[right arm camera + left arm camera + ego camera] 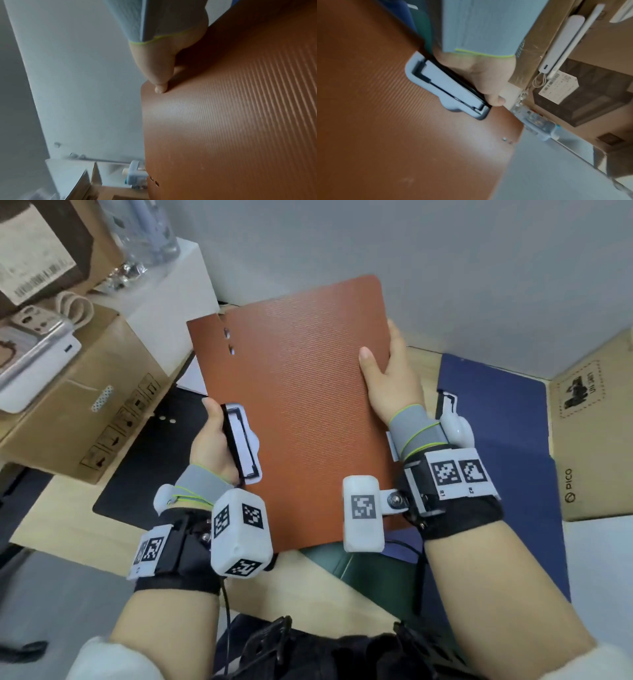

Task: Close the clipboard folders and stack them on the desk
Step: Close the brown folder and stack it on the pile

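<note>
An orange-brown ribbed clipboard folder (301, 405) is held up off the desk, tilted, between both hands. My left hand (214, 440) grips its left edge beside the white clip (245, 443), thumb along the clip (452, 89). My right hand (387, 378) grips the right edge, thumb on top and fingers behind. The folder (402, 121) fills the left wrist view, and the folder (231, 121) covers the right side of the right wrist view. A black folder (150, 463) lies on the desk at left, a blue folder (507, 419) lies open at right, and a dark green folder (346, 563) peeks out below.
Cardboard boxes (92, 405) stand at the left with a white power strip (37, 354) on top. Another carton (596, 433) stands at the right. A grey wall (445, 268) backs the wooden desk (61, 518). A white box (178, 302) sits behind.
</note>
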Demonstrator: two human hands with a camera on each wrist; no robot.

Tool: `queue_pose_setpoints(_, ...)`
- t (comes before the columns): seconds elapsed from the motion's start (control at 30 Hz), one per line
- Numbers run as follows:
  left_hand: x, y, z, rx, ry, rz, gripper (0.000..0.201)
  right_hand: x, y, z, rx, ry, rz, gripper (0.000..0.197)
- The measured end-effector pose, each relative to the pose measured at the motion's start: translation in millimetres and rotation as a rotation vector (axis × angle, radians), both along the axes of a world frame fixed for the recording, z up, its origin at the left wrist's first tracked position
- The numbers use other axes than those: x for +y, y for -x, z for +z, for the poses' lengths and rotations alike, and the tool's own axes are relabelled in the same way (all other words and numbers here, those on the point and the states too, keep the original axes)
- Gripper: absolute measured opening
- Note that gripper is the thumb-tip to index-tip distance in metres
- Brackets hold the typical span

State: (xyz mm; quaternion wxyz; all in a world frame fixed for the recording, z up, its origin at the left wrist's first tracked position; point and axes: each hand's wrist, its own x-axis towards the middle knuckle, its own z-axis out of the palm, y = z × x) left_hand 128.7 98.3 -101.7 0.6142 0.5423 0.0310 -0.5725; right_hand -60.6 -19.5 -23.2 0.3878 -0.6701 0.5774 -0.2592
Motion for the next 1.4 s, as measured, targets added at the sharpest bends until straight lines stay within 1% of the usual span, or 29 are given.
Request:
queue_pose_setpoints(0.07,-6,2,2,0.02,-0.031,-0.088,0.062,-2,17,-9,0.017,-0.031,-0.064,0.052)
queue_pose_setpoints(0.17,-16,27,0,0.071,-0.052,-0.241,0.071,-2,49,-21,0.084,-0.083,-0.192,0.049)
queue_pose_setpoints(0.23,-24,52,-5,0.035,-0.086,-0.302,0.064,-2,74,-32,0.131,-0.102,-0.287,0.05)
queue_pose_setpoints(0.33,-35,93,-13,0.071,-0.077,-0.342,0.054,0,114,-45,0.191,-0.122,-0.422,0.051)
queue_pose_setpoints(0.43,-47,138,-20,0.054,-0.099,-0.424,0.051,4,155,-61,0.253,-0.165,-0.511,0.058)
queue_pose_setpoints(0.6,-58,209,-34,0.034,-0.179,-0.534,0.045,22,219,-84,0.339,-0.289,-0.624,0.079)
queue_pose_setpoints(0.63,-58,219,-34,0.023,-0.186,-0.547,0.04,25,228,-89,0.352,-0.308,-0.627,0.078)
queue_pose_setpoints(0.7,-57,241,-32,-0.006,-0.189,-0.546,0.024,30,245,-100,0.35,-0.36,-0.601,0.071)
queue_pose_setpoints(0.73,-56,246,-30,-0.002,-0.199,-0.542,0.023,33,249,-105,0.329,-0.385,-0.571,0.066)
queue_pose_setpoints(0.8,-54,257,-27,0.005,-0.23,-0.513,0.036,40,255,-115,0.287,-0.435,-0.511,0.059)
queue_pose_setpoints(0.87,-54,263,-30,-0.022,-0.23,-0.514,0.041,47,257,-122,0.278,-0.444,-0.503,0.059)
queue_pose_setpoints(0.97,-54,264,-30,-0.11,-0.248,-0.591,0.038,51,255,-124,0.306,-0.426,-0.519,0.063)
queue_pose_setpoints(1.07,-57,270,-26,-0.194,-0.263,-0.737,0.037,50,252,-121,0.31,-0.449,-0.522,0.064)
queue_pose_setpoints(1.1,-57,272,-23,-0.216,-0.262,-0.782,0.039,49,250,-121,0.304,-0.45,-0.521,0.064)
queue_pose_setpoints(1.2,-57,273,-21,-0.22,-0.256,-0.823,0.055,49,242,-118,0.275,-0.454,-0.493,0.062)
queue_pose_setpoints(1.23,-57,271,-20,-0.207,-0.25,-0.824,0.054,48,238,-117,0.271,-0.454,-0.478,0.062)
queue_pose_setpoints(1.3,-56,264,-21,-0.173,-0.244,-0.816,0.038,46,229,-115,0.261,-0.441,-0.432,0.061)
queue_pose_setpoints(1.33,-56,260,-20,-0.174,-0.248,-0.817,0.032,45,223,-113,0.252,-0.434,-0.405,0.061)
queue_pose_setpoints(1.37,-58,255,-17,-0.202,-0.241,-0.827,0.028,44,215,-111,0.244,-0.421,-0.369,0.06)
queue_pose_setpoints(1.4,-60,250,-16,-0.268,-0.22,-0.862,0.024,43,207,-110,0.236,-0.407,-0.327,0.06)
